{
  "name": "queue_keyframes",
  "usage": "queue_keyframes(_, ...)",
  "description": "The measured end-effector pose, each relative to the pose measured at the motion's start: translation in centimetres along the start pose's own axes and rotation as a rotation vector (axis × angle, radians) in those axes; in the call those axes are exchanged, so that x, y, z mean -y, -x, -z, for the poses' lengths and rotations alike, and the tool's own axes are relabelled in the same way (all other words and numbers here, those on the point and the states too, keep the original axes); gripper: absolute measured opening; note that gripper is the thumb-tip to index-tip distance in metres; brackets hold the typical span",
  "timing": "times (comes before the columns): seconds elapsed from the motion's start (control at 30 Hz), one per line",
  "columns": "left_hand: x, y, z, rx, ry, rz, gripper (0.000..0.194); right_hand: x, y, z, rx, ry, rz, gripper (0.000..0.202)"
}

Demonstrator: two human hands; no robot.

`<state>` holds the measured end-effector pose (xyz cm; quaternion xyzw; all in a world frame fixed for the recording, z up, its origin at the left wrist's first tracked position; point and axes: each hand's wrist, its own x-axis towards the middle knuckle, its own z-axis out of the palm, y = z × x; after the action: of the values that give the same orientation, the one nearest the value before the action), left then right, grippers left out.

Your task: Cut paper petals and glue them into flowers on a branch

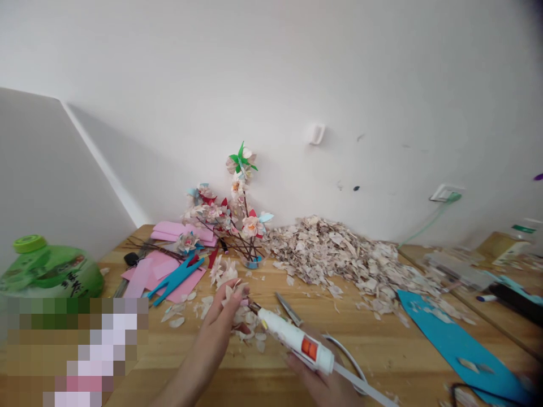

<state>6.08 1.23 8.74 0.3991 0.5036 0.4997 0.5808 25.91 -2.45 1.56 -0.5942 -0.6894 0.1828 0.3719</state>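
Near right: the glue gun (292,338) is clasped by the right hand (319,376), nozzle (255,307) angled left, seemingly to meet the pale petal piece (229,294) pinched by the left hand (224,305). Far: loose petals (326,249) are heaped right, apparently within reach; flower stems (251,247) are stood in a cup (259,262), presumably for support.

Wooden table (254,376) against a marked white wall (271,85).
Grey panel (46,181) at left, soft shadow beside it; wall socket (443,193) at right.
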Motion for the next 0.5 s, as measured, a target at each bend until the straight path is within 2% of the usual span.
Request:
queue_keyframes(0.27, 0.9, -0.4, 0.4, 0.039, -0.017, -0.027, 0.056, 1.5, -0.3, 0.5, 0.045, -0.013, 0.0, 0.026)
queue_keyframes(0.5, 0.4, 0.0, 0.4, 0.005, -0.078, -0.035, 0.052, 3.3, -0.8, 1.1, 0.042, -0.021, 0.108, 0.032)
